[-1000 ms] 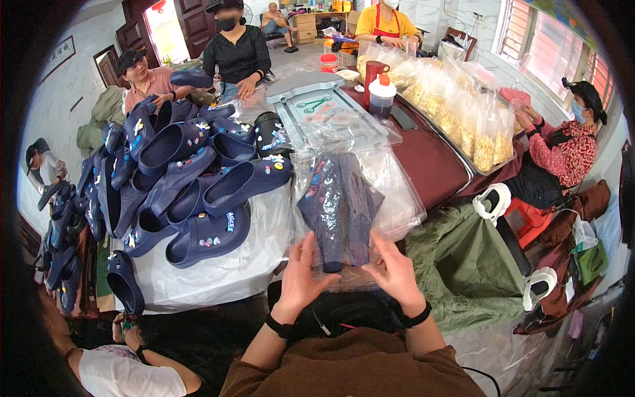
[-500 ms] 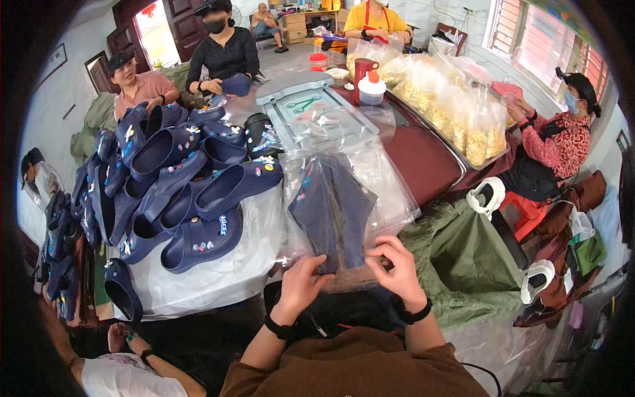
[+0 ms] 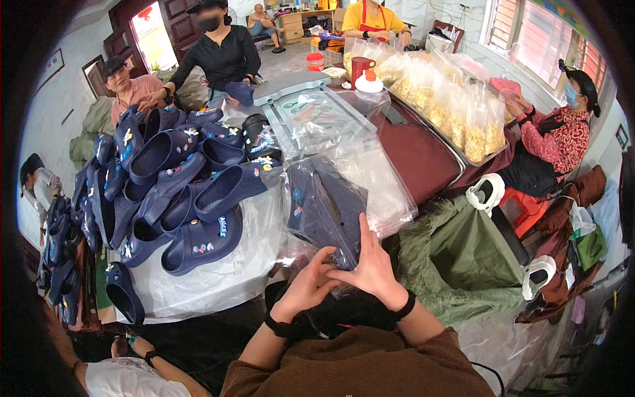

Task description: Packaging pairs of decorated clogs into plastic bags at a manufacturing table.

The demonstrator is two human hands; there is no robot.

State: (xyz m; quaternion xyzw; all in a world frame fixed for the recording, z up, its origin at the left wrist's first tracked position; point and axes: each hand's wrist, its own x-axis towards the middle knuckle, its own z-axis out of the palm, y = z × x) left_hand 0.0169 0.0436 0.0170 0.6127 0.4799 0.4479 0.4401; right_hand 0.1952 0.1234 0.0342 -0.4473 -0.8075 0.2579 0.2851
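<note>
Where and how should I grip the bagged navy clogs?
Probably best pinched at the narrow near end, coming from the near side: the bagged navy clogs taper there and broaden farther off. The left hand and right hand are at that end.

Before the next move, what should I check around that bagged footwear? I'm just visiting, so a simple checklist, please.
1. Navy clogs inside the clear bag: ok.
2. Right hand on the bag: ok, at its near end.
3. Left hand gripping it too: cannot tell; it overlaps the right hand in view.
4. Near end closed: cannot tell; the hands partly hide it.
5. Bag well apart from the loose clog pile: not ok; the pile lies close on its left.
6. Bag apart from the clear plastic on its right: not ok; they overlap in view.
</note>
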